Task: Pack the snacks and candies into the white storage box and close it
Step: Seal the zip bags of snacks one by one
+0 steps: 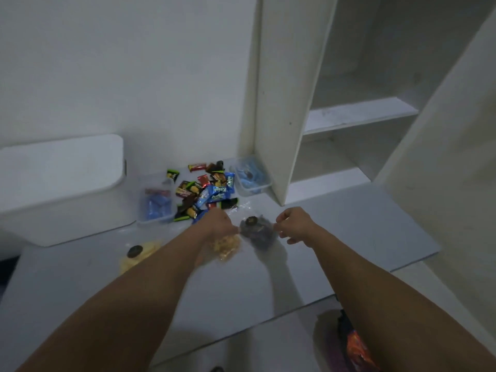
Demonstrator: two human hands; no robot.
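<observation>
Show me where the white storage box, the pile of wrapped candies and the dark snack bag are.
white storage box point(61, 189): head view, on its front wall.
pile of wrapped candies point(208, 193): head view, on a blue wrapper mid-pile.
dark snack bag point(259, 232): head view, on its middle.

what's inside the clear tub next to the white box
The clear tub holds blue packets and a red one. Anything beneath them is covered.
</observation>
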